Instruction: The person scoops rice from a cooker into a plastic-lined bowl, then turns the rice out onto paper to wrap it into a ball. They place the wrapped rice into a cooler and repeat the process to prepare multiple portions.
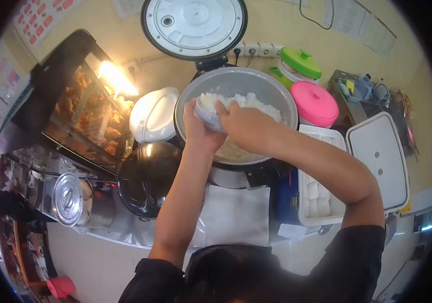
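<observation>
My left hand is wrapped round a small, pale, see-through bowl heaped with white rice, tilted over the open rice cooker. My right hand is closed against the bowl's right side, its fingertips at the rim. Whether those fingers grip a tool or only the bowl is hidden. Below both hands, loose white rice lies inside the cooker's grey pot. The cooker's round lid stands raised behind.
At left are a lit glass case of fried food, a white lidded container, a dark round pot and a metal pot. On the right are a pink-lidded container and an open cool box holding several white wrapped packs.
</observation>
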Demonstrator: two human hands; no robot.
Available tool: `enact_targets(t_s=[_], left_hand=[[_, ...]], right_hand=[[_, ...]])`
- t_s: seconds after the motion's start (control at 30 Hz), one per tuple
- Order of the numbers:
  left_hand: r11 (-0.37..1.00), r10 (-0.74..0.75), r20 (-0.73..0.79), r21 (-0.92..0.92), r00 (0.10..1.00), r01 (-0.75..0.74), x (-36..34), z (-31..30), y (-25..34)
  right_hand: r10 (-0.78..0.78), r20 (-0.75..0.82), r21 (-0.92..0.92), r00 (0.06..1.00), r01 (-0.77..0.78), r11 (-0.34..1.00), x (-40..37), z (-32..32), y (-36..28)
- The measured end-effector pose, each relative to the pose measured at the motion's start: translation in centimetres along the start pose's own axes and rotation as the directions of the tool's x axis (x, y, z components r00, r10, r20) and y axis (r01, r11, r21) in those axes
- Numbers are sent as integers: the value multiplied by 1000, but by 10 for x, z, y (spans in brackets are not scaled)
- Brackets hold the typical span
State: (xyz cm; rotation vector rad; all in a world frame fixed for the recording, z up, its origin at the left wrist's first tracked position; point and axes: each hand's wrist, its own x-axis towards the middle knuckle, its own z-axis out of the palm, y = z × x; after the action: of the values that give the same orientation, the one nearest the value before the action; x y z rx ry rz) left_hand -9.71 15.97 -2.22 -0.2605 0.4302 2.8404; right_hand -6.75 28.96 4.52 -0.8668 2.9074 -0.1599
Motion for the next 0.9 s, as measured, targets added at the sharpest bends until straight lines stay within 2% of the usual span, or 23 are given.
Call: enact_targets(t_s=[0.1,0.2,0.3,0.4,0.5,0.6,0.67,0.7,0.73,0.8,0.9], left_hand=[[991,7,-100,135,995,7,-19,5,-2],[945,-119,-29,304,992,122,-7,-10,17],[952,-135,-35,273,990,139,-11,-13,22],[960,-123,-111,237,986,146,-31,2,22],[952,-277,-14,129,961,276,-23,-1,22],[936,-119,-144,313,982,159,-50,20,14],[914,-67,43,404,997,44,-32,-12,6],[920,-54,67,391,996,24,-31,-13,6],[926,-41,90,377,995,4,-31,-15,6],[977,-41,9,209,999,38,-43,4,2],[971,110,57,207,992,-119,-38,14,-12]], right_hand=[[-119,42,56,992,117,992,-16,15,7],[-121,2,38,993,121,992,-28,22,3],[-213,-63,-156,975,201,967,-24,-3,42],[-135,-158,-206,978,101,973,-41,-37,42],[-128,-170,-270,977,78,960,-52,-5,10],[-81,-168,-92,982,66,994,-65,9,-5],[-209,-190,-119,959,189,975,-56,12,22],[-272,-205,-127,940,250,960,-53,7,26],[-209,-209,-49,955,203,978,-51,1,27],[-87,-189,94,978,106,990,-54,-23,17],[25,-174,77,984,-12,997,-45,6,-20]])
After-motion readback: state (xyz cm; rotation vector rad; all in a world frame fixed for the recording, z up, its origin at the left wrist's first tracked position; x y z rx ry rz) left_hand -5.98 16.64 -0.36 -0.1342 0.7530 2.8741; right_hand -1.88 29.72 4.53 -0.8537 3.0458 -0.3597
